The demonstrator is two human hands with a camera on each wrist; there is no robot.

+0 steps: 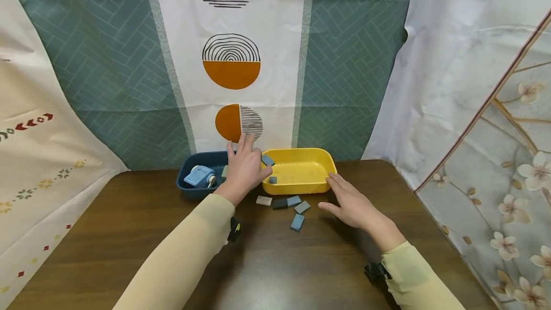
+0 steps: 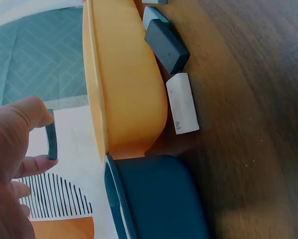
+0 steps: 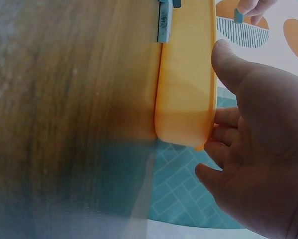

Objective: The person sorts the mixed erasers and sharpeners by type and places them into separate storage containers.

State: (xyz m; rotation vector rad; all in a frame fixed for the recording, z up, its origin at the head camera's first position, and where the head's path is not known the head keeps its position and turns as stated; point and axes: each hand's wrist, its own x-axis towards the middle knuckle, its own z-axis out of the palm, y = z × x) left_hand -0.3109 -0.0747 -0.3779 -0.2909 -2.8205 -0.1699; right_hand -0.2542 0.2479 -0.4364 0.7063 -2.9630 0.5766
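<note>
My left hand (image 1: pixel 245 169) is raised over the left end of a yellow bin (image 1: pixel 297 189). It pinches a small blue rectangular block (image 2: pixel 51 134) between thumb and finger, with the other fingers spread. Another small blue block (image 1: pixel 273 180) lies inside the bin at its left. At the bin's right front corner, my right hand (image 1: pixel 350 202) rests against the rim with fingers loosely extended, holding nothing. In front of the bin lie a white block (image 2: pixel 183 103), a dark block (image 2: pixel 167 46) and several blue-grey blocks (image 1: pixel 297 222).
A dark blue bin (image 1: pixel 186 193) stands left of the yellow one, touching or nearly touching it. Inside are a light blue container with white parts (image 1: pixel 199 176) and a greenish piece (image 1: pixel 225 171), partly hidden by my left hand. Patterned cloth (image 1: pixel 353 61) hangs behind the wooden table (image 1: pixel 275 271).
</note>
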